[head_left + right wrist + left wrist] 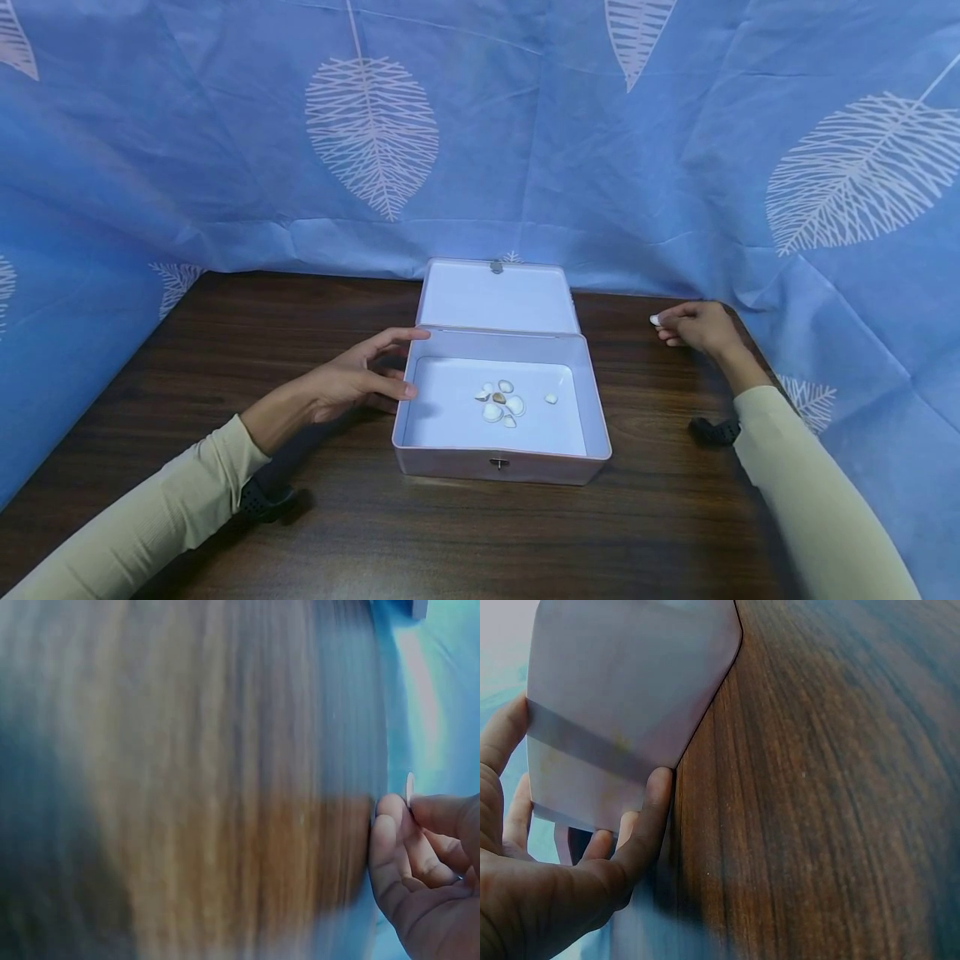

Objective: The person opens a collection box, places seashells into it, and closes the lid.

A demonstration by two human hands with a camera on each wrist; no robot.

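Observation:
In the head view my right hand [697, 325] is out over the far right of the dark table and pinches a small white seashell [655, 320] between thumb and fingers. The right wrist view shows that shell [409, 789] edge-on at the fingertips. My left hand [356, 383] rests with spread fingers against the left side of a pale metal box [495, 463], thumb and forefinger at its rim. Several seashells [492, 412], mostly white with one brownish, lie in the box, one of them apart to the right. Spread fingers touch the box wall [622, 690] in the left wrist view.
The box's hinged lid [497, 296] stands open toward the back, with a small latch [498, 462] on the front wall. A blue leaf-patterned curtain [480, 125] hangs behind and beside the brown wooden table [360, 533]. Dark wrist straps sit by both sleeves.

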